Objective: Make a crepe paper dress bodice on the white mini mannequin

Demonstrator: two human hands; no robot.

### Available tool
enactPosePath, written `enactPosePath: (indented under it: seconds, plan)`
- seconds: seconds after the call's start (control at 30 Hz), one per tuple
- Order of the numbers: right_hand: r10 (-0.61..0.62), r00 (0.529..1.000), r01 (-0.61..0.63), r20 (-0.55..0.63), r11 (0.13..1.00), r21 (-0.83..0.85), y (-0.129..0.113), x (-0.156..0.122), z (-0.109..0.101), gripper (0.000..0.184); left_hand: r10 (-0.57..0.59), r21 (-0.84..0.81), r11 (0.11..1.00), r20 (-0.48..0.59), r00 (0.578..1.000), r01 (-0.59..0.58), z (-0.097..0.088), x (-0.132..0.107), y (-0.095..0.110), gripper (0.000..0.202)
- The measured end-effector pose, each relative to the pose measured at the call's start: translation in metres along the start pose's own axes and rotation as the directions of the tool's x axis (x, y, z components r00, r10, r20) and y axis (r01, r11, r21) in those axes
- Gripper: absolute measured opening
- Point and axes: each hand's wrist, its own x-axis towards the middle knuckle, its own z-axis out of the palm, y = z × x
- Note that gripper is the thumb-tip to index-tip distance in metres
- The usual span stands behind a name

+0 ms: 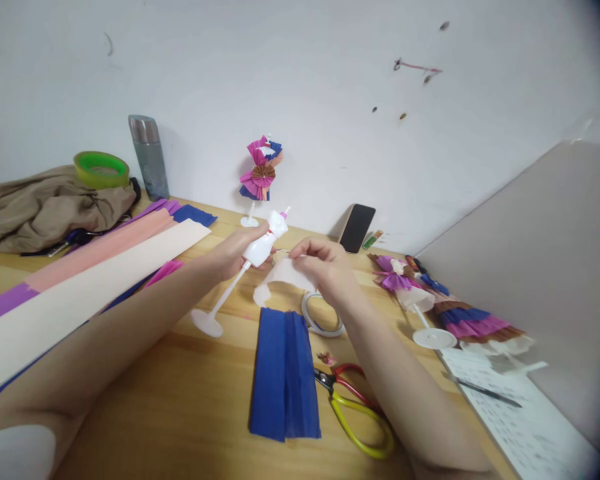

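My left hand [235, 252] is closed around a small white mannequin figure [267, 240] on a thin stand with a round base [207, 323], held tilted above the wooden table [190, 400]. Just right of the figure, my right hand [317, 263] pinches a piece of white crepe paper [280, 277] beside the figure's waist. Below both hands lies a folded blue crepe paper strip [284, 373]. A roll of tape [321, 319] sits partly under my right wrist.
Scissors with yellow and red handles [353, 403] lie right of the blue strip. Long crepe paper sheets [80, 280] lie at left, near a jacket [50, 207], green tape roll [101, 169] and flask [149, 157]. Dressed figures stand at the back [260, 177] and lie at right [445, 310]. A phone [357, 228] leans on the wall.
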Motion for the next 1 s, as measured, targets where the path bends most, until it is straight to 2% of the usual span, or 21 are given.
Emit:
enactPosePath:
  seconds: [0.07, 0.13, 0.23, 0.37, 0.43, 0.53, 0.67, 0.77, 0.9, 1.0]
  plan:
    - [0.169, 0.984, -0.152, -0.064, 0.967, 0.204, -0.001, 0.004, 0.000, 0.010, -0.014, -0.003, 1.000, -0.042, 0.999, 0.014, 0.001, -0.001, 0.003, 0.034]
    - [0.237, 0.967, -0.200, -0.093, 0.933, 0.298, 0.000, 0.007, 0.001, 0.014, -0.015, 0.014, 1.000, -0.060, 0.998, 0.016, 0.003, -0.003, 0.006, 0.035]
    - [0.259, 0.956, -0.204, -0.140, 0.926, 0.318, 0.004, 0.010, 0.001, 0.017, -0.010, 0.085, 0.996, -0.109, 0.994, 0.019, 0.006, -0.006, 0.010, 0.030]
    - [0.191, 0.960, -0.122, -0.203, 0.943, 0.310, 0.010, 0.011, -0.002, 0.020, -0.006, 0.159, 0.987, -0.157, 0.988, 0.032, 0.009, -0.010, 0.015, 0.020]
    - [0.176, 0.967, -0.105, -0.183, 0.933, 0.344, 0.011, 0.012, -0.005, 0.016, -0.015, 0.169, 0.985, -0.148, 0.989, 0.041, 0.011, -0.012, 0.017, 0.018]
    - [0.177, 0.982, -0.130, -0.069, 0.891, 0.436, 0.007, 0.013, -0.011, 0.008, -0.023, 0.133, 0.990, -0.131, 0.991, 0.041, 0.014, -0.015, 0.019, 0.016]
    - [0.073, 0.993, -0.108, 0.088, 0.852, 0.512, -0.002, 0.012, -0.020, 0.025, 0.007, 0.074, 0.997, -0.103, 0.995, 0.000, 0.016, -0.016, 0.020, 0.015]
    - [0.064, 0.994, -0.096, 0.087, 0.897, 0.432, -0.006, 0.010, -0.023, 0.035, 0.058, 0.071, 0.996, -0.091, 0.994, -0.051, 0.014, -0.014, 0.018, 0.014]
    - [0.035, 0.999, -0.033, -0.011, 0.987, 0.158, -0.006, 0.007, -0.019, 0.017, 0.081, 0.160, 0.984, 0.004, 0.997, -0.081, 0.012, -0.015, 0.015, 0.013]
    - [-0.025, 0.998, 0.024, -0.051, 0.999, -0.034, -0.008, 0.004, -0.015, 0.021, 0.134, 0.245, 0.958, 0.073, 0.988, -0.148, 0.012, -0.019, 0.013, 0.015]
